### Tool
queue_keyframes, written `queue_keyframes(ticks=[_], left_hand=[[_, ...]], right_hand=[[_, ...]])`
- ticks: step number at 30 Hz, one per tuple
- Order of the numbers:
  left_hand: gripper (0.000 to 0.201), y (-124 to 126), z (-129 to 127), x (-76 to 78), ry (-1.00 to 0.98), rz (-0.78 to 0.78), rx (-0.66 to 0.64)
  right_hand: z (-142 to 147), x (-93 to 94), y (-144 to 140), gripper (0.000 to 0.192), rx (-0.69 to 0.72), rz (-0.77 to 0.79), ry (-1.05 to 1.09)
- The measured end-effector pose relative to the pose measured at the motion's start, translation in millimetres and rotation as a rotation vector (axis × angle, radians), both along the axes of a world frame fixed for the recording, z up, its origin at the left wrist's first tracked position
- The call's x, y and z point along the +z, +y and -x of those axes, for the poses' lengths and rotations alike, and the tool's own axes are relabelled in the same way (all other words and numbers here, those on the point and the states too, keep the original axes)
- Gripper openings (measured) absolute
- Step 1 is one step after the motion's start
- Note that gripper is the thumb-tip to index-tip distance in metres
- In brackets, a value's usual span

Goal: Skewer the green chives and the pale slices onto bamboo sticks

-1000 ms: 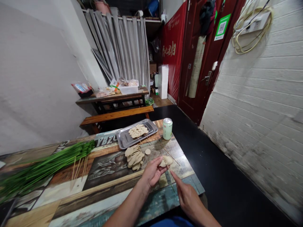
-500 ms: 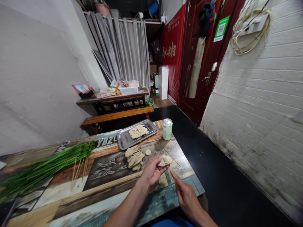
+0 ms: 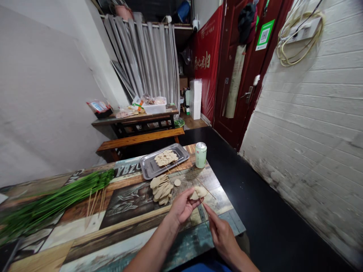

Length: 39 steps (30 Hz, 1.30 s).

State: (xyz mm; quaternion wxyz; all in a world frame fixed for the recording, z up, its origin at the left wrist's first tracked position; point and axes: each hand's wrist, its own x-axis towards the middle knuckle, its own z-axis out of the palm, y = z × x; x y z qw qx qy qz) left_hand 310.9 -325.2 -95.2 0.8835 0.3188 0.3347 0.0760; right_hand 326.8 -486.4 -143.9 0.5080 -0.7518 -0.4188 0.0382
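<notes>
The left hand (image 3: 183,207), lower centre of the frame, pinches a pale round slice (image 3: 198,193) between thumb and fingertips, w/ a second slice seemingly overlapping it (hard to separate the two). The right hand (image 3: 222,234), just below and to the right, closes thumb and forefinger on the near end of a thin bamboo skewer (image 3: 204,208); its tip meets the held slice. Both hands hover just above the table (image 3: 127,223), near its right edge.

Just upper left of the left hand lies a loose pile of slices (image 3: 161,187) on the tabletop, w/ one stray slice (image 3: 177,182) beside it. A bare skewer (image 3: 204,187) lies diagonally on the table just above the hands. Further up, centre frame, a steel tray (image 3: 147,169) holds more slices already on sticks, approx. in the tray's right half. A pale green drink can (image 3: 200,154) stands upright just right of the tray, at the table's far corner.

At left of the frame a long bundle of green chives (image 3: 56,200) lies across the table, w/ a few spare skewers (image 3: 95,202) next to its right end.

Upper centre, well apart: a bench (image 3: 140,138), then a second table (image 3: 133,117) carrying a white tub (image 3: 154,107) and some packets. A dark red door (image 3: 241,71) sits upper right.
</notes>
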Motion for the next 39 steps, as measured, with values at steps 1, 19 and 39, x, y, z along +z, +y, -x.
queue_keyframes(ticks=[1, 19, 39], left_hand=[[0.013, -1, 0, 0.1, 0.002, 0.002, 0.003], [0.014, 4, 3, -0.8, -0.034, -0.086, -0.067], [0.008, 8, 7, -3.7, -0.025, -0.090, -0.061]], right_hand=[[0, -0.4, 1, 0.046, -0.010, -0.006, -0.005], [-1, -7.0, 7, 0.034, -0.040, -0.007, -0.004], [-3, 1.2, 18, 0.031, 0.006, 0.003, 0.002]])
